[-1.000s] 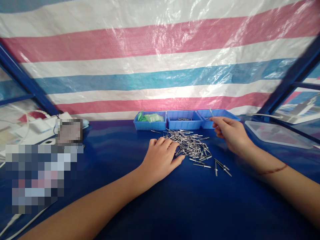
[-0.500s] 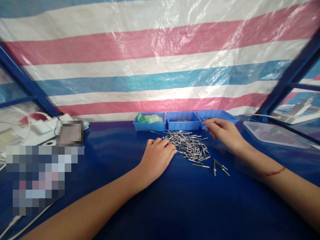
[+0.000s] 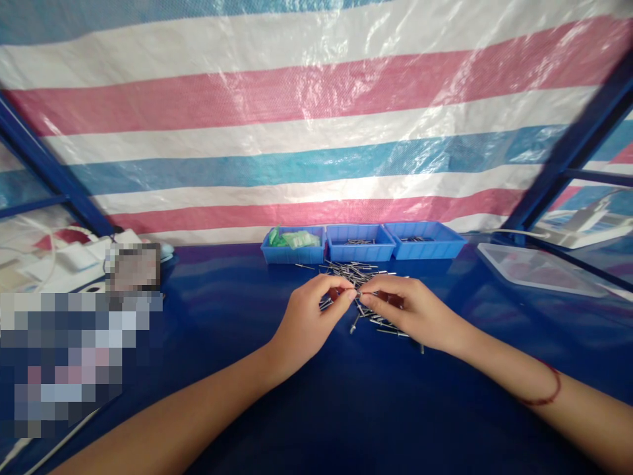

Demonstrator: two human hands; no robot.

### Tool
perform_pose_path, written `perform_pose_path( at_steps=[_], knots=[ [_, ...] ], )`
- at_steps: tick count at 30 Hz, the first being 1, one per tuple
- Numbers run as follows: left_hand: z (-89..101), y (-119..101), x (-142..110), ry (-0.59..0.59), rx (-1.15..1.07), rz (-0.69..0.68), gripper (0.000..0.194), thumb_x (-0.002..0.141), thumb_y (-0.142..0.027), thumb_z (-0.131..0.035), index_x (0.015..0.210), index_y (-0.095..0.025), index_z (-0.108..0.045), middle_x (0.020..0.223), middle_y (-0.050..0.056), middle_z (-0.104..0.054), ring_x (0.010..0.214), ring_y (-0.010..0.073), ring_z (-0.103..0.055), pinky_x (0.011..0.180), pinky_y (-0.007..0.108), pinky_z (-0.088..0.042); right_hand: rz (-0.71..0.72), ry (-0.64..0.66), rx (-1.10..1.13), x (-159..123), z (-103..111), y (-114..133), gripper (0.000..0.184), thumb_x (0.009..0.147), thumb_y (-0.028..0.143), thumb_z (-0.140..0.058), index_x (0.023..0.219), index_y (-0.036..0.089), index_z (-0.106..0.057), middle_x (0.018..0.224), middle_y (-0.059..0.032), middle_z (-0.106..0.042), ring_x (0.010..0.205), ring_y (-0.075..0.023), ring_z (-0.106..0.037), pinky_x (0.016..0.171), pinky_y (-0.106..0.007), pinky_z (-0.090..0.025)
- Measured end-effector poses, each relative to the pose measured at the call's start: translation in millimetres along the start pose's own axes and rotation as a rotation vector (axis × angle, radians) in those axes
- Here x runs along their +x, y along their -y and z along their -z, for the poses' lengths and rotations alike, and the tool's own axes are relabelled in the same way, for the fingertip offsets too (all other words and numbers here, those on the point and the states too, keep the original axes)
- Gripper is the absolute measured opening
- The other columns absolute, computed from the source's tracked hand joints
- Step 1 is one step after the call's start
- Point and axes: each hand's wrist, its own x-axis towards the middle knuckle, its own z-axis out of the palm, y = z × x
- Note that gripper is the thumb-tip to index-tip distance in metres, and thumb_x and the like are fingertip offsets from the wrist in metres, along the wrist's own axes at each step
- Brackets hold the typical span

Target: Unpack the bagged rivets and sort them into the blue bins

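Over the pile of blind rivets [image 3: 352, 269], my left hand [image 3: 305, 323] and my right hand [image 3: 422, 313] meet fingertip to fingertip. Thumb and forefinger of each are closed in a pinch. Between them shows a small bit of metal, a blind rivet [image 3: 358, 293], mostly covered by the fingers. The silvery rivets lie loose on the dark blue table, partly hidden behind both hands. One rivet [image 3: 353, 324] sticks out below the fingertips.
Behind the pile stand three blue bins: the left bin [image 3: 291, 256] holds green and clear plastic bags, the middle bin [image 3: 361, 253] and right bin [image 3: 430, 249] some rivets. A translucent lid [image 3: 539, 270] lies at right. Power strips and cables [image 3: 74, 254] are at left.
My right hand has come from the right bin leftward and down to meet my left hand. My left hand has lifted off the pile's edge and turned into a pinch.
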Motion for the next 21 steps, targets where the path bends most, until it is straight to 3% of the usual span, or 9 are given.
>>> perform_pose_path(
  at_steps=[14,21],
  knots=[
    [-1.6,-3.9,-2.1,0.009,-0.058,0.002,0.011,0.086,-0.024,-0.056,0.088,-0.019,-0.066,0.082,0.001,-0.069,0.071,0.0124,-0.061,0.066,0.023,-0.047,-0.026,0.031,0.055,-1.4,-5.4,-1.2,0.024,0.088,0.037,-0.052,0.083,0.018,-0.066,0.07,-0.0013,-0.061,0.057,-0.0109,-0.05,0.047,-0.023,-0.037],
    [-0.8,0.5,-0.1,0.01,-0.03,-0.009,0.011,0.086,-0.022,-0.054,0.089,-0.019,-0.064,0.084,0.001,-0.068,0.071,0.0119,-0.06,0.068,0.024,-0.047,0.018,-0.194,-0.019,-5.2,-4.1,2.6,0.014,0.084,0.031,-0.057,0.082,0.02,-0.064,0.075,-0.0023,-0.062,0.051,-0.0095,-0.046,0.047,-0.024,-0.038]
  ],
)
